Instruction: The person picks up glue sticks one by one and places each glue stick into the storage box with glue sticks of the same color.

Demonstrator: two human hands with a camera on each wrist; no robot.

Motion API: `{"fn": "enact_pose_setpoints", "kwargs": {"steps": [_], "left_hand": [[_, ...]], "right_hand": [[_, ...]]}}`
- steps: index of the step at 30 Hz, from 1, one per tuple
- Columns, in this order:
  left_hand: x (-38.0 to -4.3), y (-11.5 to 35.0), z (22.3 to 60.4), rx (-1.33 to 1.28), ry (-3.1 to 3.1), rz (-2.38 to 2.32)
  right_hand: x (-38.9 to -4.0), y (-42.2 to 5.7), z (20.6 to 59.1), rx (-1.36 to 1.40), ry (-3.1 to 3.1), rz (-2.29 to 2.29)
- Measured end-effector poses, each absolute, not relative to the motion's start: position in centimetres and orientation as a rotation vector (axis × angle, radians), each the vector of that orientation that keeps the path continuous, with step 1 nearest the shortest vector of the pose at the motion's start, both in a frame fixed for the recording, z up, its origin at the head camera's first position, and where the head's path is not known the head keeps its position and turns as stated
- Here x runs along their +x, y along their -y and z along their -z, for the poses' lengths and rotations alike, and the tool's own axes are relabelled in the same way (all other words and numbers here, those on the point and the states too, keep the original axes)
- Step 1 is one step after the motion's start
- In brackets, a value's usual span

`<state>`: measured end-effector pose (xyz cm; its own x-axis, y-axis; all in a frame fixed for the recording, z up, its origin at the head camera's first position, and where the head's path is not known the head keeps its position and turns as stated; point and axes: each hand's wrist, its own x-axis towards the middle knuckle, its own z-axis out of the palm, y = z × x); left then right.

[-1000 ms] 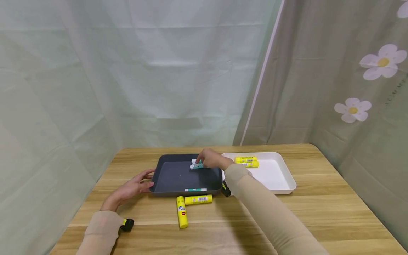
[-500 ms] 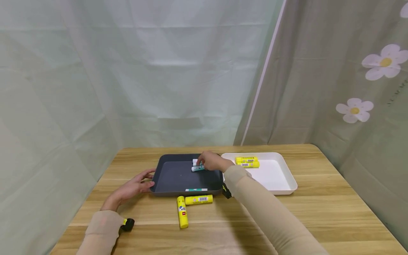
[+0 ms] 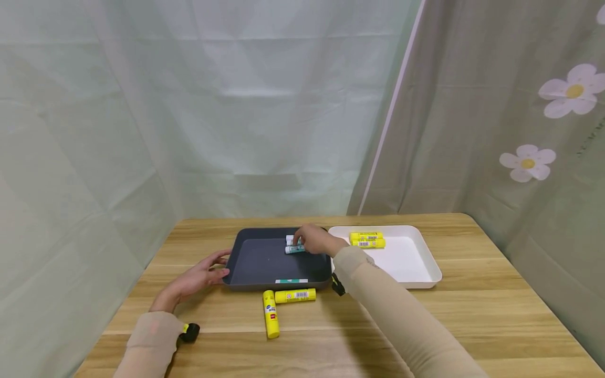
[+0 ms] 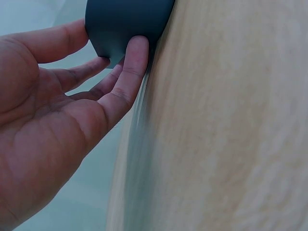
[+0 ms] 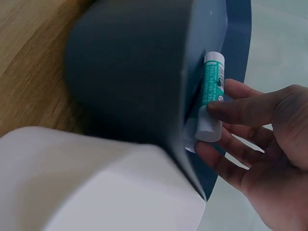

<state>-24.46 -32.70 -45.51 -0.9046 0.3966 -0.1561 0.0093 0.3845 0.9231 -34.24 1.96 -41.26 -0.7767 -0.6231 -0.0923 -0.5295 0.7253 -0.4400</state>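
My left hand (image 3: pixel 200 276) touches the left side of a dark grey tray (image 3: pixel 255 262) with its fingertips. In the left wrist view the fingers (image 4: pixel 137 57) lie against the tray's wall, fairly extended. At the tray's back right, my right hand (image 3: pixel 314 239) pinches a teal-and-white glue stick (image 5: pixel 214 79) between thumb and fingers. That stick lies level, close over the tray floor. Another white-ended stick (image 5: pixel 190 137) shows just behind it, partly hidden by the hand. Along the tray's front inner wall is a further teal-and-white stick (image 3: pixel 291 281).
A white tray (image 3: pixel 416 262) adjoins the grey one on the right, with yellow glue sticks (image 3: pixel 368 243) at its back. In front of the grey tray, one yellow stick (image 3: pixel 295 296) lies crosswise and another (image 3: pixel 271 315) points toward me. Curtains hang behind the wooden table (image 3: pixel 496 315).
My right hand has shifted slightly toward me with the teal-and-white glue stick, opening a small gap from the stick behind. My left hand stays at the grey tray's side.
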Motion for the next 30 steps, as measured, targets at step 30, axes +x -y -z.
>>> {"fn": "enact_pose_setpoints", "kwargs": {"steps": [30], "left_hand": [[-24.5, 32.6, 45.3, 0.367, -2.287, -1.531]], "right_hand": [[-33.4, -5.0, 39.9, -0.995, -2.474, 0.955]]}}
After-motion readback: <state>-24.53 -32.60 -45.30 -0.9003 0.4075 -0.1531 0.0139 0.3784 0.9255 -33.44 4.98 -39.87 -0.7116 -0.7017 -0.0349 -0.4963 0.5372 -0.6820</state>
